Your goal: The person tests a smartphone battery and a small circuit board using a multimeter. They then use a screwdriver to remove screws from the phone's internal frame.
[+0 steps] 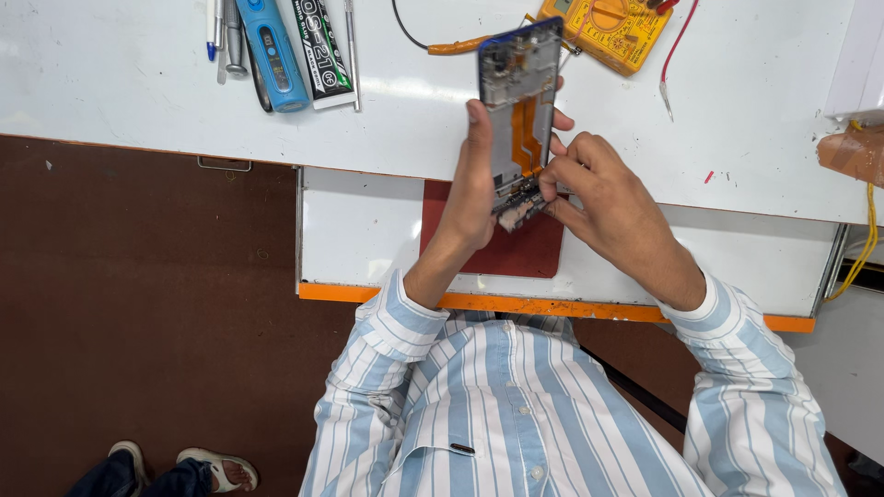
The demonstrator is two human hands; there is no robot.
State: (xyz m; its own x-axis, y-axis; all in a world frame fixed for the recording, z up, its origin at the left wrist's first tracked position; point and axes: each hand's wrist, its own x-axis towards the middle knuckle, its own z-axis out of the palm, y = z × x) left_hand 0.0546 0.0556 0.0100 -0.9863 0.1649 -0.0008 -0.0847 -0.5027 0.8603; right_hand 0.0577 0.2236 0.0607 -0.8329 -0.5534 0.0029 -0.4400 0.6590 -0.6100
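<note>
The left hand (471, 189) is clamped on an opened phone (518, 101), thumb along the phone's left edge and fingertips showing past its right edge. The phone is held clear of the surface, above the red mat (516, 248) that lies on the lower white tray (359, 230). Its long axis runs nearly straight away from the person, tilted slightly rightward at the far end. The open back faces the camera, with an orange flex strip running along the axis. The near end of the phone points down toward the red mat.

The right hand (603, 198) meets the phone at its near right corner. The fingertips are pinched together there on a small part; the part itself is too small to identify.

Relative to the phone: a yellow multimeter (612, 28) lies just beyond its far right corner, with an orange probe (460, 44) near the far left corner. A blue tool (272, 51) and pens lie well apart to the left. Bare white tabletop (138, 92) remains open on both sides of the phone. The tray's orange front edge (552, 308) runs nearer the person than the phone's near end.
</note>
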